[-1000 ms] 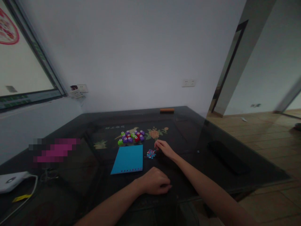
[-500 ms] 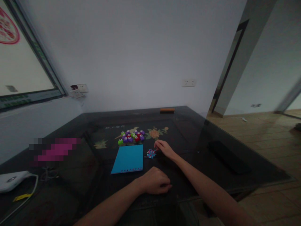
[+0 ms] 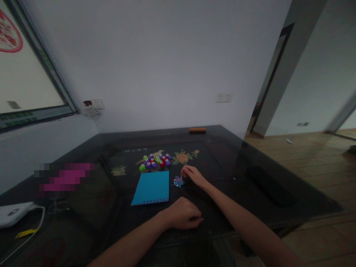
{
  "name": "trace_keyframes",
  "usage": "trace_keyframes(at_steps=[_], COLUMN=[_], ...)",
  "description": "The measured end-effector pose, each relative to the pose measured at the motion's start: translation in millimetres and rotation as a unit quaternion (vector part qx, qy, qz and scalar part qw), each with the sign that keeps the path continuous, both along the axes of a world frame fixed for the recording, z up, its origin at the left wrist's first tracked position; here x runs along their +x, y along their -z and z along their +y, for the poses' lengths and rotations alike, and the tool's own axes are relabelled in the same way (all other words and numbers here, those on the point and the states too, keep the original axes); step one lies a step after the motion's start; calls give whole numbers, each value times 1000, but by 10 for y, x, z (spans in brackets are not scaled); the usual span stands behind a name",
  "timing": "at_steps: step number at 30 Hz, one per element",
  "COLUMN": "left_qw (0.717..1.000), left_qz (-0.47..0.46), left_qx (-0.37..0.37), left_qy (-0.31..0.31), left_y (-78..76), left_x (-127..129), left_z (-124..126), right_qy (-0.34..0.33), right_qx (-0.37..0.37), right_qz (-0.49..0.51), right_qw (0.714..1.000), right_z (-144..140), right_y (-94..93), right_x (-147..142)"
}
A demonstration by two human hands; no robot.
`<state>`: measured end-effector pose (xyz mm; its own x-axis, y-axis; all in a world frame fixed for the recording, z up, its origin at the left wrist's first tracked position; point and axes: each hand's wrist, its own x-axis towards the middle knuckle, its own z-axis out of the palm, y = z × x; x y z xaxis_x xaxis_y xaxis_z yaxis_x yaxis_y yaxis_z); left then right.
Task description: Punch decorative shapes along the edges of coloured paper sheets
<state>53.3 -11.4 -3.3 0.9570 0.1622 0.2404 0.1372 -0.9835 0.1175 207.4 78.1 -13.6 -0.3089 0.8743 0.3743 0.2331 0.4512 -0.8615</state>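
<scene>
Clock centred on the pile of tiny pieces [image 3: 178, 181], 12 = toward the wall [image 3: 172, 66]. Pile: loose little heap, blue, pink and white bits, on the dark table [image 3: 219, 159], just off the right edge of the blue sheet [image 3: 152, 187].

Right hand [image 3: 194, 176]: at 2 to 3, fingertips dipping to the pile's 1 o'clock edge. Thumb and index close together, bent down. Can't tell if they pinch a piece (too small and dim at this range).

Left hand [image 3: 185, 214]: near 6, resting on the table, fingers curled in to a loose fist, thumb side toward 3. Inside of the fist hidden, can't tell if anything's in it.

Blue sheet: 9 o'clock, flat, row of small dots along its near edge. Eyed balls [image 3: 155, 161] at 10: green, purple and red, clustered just past the sheet's far edge. Printed flower [image 3: 182, 158] at 12 on the tabletop.

Further out: brown roll [image 3: 197, 130] at 1, far table edge; long black object [image 3: 269, 185] at 3; white device [image 3: 15, 213] with cable between 8 and 9, yellow strip [image 3: 26, 233] beside it.
</scene>
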Motion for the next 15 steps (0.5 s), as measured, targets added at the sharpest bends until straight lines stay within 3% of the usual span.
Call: trace_keyframes(at_steps=[4, 8, 15], left_qw=[1000, 1000, 998], left_qz=[10, 15, 51], left_qx=[5, -1, -26], left_qy=[-7, -14, -41], left_y=[-20, -67, -175], left_x=[-4, -16, -97], left_z=[-1, 4, 5], right_qy=[24, 46, 13], right_qx=[1, -48, -6], right_qz=[17, 23, -144], right_qw=[1000, 998, 989], right_z=[-16, -118, -597], right_y=[-51, -116, -121], right_x=[15, 26, -105])
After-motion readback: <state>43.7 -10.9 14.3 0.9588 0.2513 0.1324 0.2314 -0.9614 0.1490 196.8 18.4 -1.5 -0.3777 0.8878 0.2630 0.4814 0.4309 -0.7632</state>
